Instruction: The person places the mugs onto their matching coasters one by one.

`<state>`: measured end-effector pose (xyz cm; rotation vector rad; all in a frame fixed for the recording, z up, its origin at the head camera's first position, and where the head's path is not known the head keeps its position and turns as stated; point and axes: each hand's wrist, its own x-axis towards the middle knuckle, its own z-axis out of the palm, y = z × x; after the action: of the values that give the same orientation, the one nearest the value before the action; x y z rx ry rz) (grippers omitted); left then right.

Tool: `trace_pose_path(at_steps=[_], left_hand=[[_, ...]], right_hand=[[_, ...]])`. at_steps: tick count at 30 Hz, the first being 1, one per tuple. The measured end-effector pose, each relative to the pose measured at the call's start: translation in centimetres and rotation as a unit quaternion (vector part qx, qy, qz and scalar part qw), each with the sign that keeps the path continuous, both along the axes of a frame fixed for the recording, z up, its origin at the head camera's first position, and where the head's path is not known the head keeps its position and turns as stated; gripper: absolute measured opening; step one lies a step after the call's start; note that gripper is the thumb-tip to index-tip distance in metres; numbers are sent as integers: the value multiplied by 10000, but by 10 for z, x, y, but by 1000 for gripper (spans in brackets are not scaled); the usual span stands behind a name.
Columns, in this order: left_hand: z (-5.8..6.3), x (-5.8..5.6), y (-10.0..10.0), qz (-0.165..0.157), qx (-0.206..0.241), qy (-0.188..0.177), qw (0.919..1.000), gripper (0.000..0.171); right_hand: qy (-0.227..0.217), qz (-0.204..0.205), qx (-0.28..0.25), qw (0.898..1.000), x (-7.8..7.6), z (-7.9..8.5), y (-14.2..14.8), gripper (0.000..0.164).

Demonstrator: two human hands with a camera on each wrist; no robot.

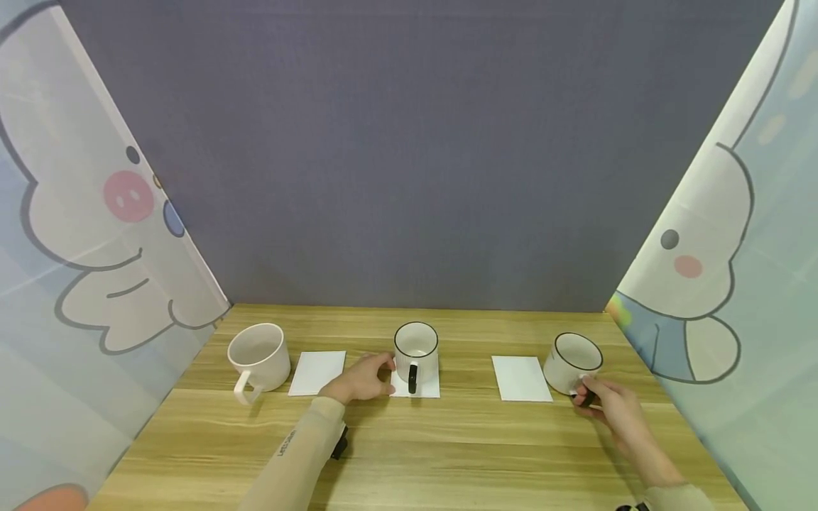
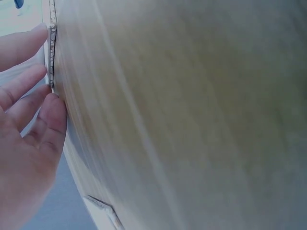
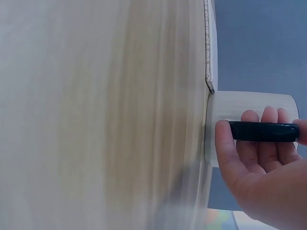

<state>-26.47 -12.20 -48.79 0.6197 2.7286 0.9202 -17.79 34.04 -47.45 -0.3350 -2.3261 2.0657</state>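
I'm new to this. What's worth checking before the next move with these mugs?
1. Right grip on the right mug's black handle: ok.
2. Right mug upright: ok.
3. Right mug on the right pad: not ok, it is beside it.
4. Middle mug on the middle pad: ok.
5. Left mug on the left pad: not ok, beside it.
6. Left grip clear of the middle mug: cannot tell.

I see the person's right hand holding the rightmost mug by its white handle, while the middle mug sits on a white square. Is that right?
Not quite: the handle is black, as the right wrist view shows. The person's right hand is indeed holding the rightmost mug by it, and the middle mug does sit on a white square.
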Motion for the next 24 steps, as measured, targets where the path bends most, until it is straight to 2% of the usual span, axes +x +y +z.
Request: trace_pose_path(at_steps=[5,8,12,17,21,24], left_hand=[[1,-1,1,18,34,-55,10000,31],[2,-2,1,34,264,-99,9996,30],[2,-1,-1,240,616,-201,9976,26],[4,0,-5,469,680,-183,9964,20],[7,1,-7,677,619,42,9958,14],[11,3,-7,945,544,364,9934,10]], right_hand=[[-52,-18,17,10000,1,2,1,38],[-100,-4,21,9999,2,3,0,38],[-145,24,45,9999,1,4,0,38],[-201,40,75,9998,1,4,0,38],[-246,19,45,9997,1,5,0,37],[-271,45,57,9996,2,5,0,37]])
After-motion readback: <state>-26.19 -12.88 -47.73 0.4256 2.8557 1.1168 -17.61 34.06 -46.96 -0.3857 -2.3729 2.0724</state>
